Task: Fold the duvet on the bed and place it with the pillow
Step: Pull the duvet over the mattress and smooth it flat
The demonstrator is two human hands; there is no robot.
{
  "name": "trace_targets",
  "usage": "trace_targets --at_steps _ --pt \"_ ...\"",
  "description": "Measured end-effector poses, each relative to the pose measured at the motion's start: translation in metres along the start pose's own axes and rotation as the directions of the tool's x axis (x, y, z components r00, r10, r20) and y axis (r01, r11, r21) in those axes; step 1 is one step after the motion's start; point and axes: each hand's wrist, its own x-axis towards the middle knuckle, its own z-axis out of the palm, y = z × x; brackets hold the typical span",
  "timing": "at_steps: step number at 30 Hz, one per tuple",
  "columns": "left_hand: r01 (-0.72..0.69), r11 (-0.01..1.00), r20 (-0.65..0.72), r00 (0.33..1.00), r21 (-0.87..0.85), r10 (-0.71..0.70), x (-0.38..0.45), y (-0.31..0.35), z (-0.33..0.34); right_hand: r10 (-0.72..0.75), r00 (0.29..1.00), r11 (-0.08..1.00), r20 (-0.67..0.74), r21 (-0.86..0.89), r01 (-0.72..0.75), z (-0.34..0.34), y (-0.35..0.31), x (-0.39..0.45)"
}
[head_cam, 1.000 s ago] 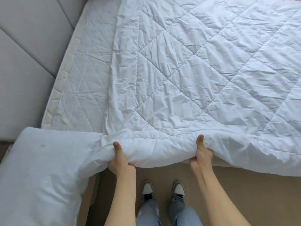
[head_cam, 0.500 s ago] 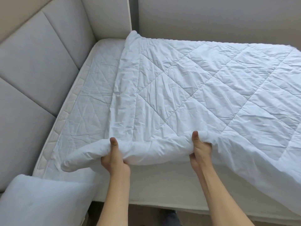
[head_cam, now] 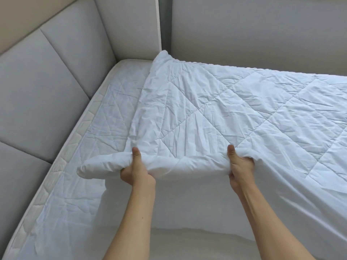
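A white quilted duvet point(head_cam: 244, 113) covers most of the bed and reaches the far wall. Its near edge is lifted off the mattress. My left hand point(head_cam: 138, 169) grips that edge near the duvet's left corner, thumb on top. My right hand point(head_cam: 239, 165) grips the same edge further right, thumb on top too. The raised edge sags between my hands, and its left corner droops past my left hand. The duvet's underside hangs below my hands. The pillow is out of view.
The white mattress point(head_cam: 78, 166) lies bare on the left, with a piped edge point(head_cam: 62, 162). A grey padded headboard point(head_cam: 37, 94) runs along the left. A padded wall panel point(head_cam: 262, 34) stands behind the bed.
Both hands have lifted the duvet's near edge up and forward over the bed. The view has tilted up: the pillow, the floor and my shoes have dropped out of sight.
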Motion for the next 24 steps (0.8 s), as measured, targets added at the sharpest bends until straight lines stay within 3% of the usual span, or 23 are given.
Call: trace_targets --at_steps 10,20,24 --pt "0.001 1.0 0.011 1.0 -0.022 -0.001 0.088 0.006 0.145 -0.026 1.0 0.988 -0.006 -0.154 0.025 0.083 -0.01 0.155" --pt "-0.012 0.991 -0.1 0.995 0.134 0.026 0.183 -0.022 0.258 0.032 0.999 0.972 -0.019 -0.232 -0.036 0.139 0.032 0.292" --pt "-0.074 0.969 0.009 0.997 0.236 0.074 0.226 -0.058 0.306 0.028 0.992 0.967 -0.124 -0.246 -0.058 0.137 0.074 0.352"
